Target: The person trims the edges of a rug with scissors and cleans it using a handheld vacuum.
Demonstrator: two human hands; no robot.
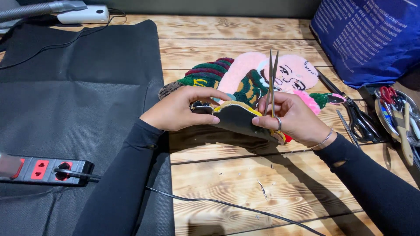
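Observation:
A tufted rug piece (245, 78) in pink, green, dark red and yellow lies on the wooden table (245, 183). Its near edge is folded up, showing the dark backing (236, 118). My left hand (177, 109) pinches that folded edge from the left. My right hand (295, 118) holds the fold from the right and grips thin scissors (272, 78), their blades pointing straight up. Both arms wear black sleeves.
A black cloth (83, 100) covers the table's left side, with a power strip (46, 169) and a black cable (227, 204) on it. Large black scissors (354, 113) and a round tray of tools (400, 118) lie at the right. A blue bag (372, 35) stands at the back right.

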